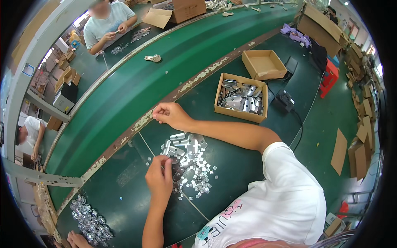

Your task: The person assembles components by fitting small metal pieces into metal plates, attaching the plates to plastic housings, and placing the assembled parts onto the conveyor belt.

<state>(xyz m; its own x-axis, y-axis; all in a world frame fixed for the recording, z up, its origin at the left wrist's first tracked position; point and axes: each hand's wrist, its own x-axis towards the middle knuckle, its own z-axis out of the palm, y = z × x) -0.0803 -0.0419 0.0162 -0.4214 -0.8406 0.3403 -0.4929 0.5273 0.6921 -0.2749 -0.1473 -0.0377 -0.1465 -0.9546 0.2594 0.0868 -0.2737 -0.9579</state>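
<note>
My left hand [158, 177] is closed, with thumb and fingertips pinched at the lower end of a shiny oblong metal piece [166, 147]. Around its fingertips lie more oblong silver metal plates [180, 143], and beside them a spread of small clear or silvery square bits [201, 177]. Farther off, near the worn edge of the conveyor, my right hand [173, 117] hovers with its fingers pinched together. Anything between those fingertips is too small or hidden to make out.
A cardboard box [241, 98] of metal parts stands at right, beside an empty box [264, 65] and a black device [285, 98]. The green conveyor [124, 93] carries a metal part [153, 58]. Shiny round pieces [91, 221] and another person's hand [78, 239] are at lower left.
</note>
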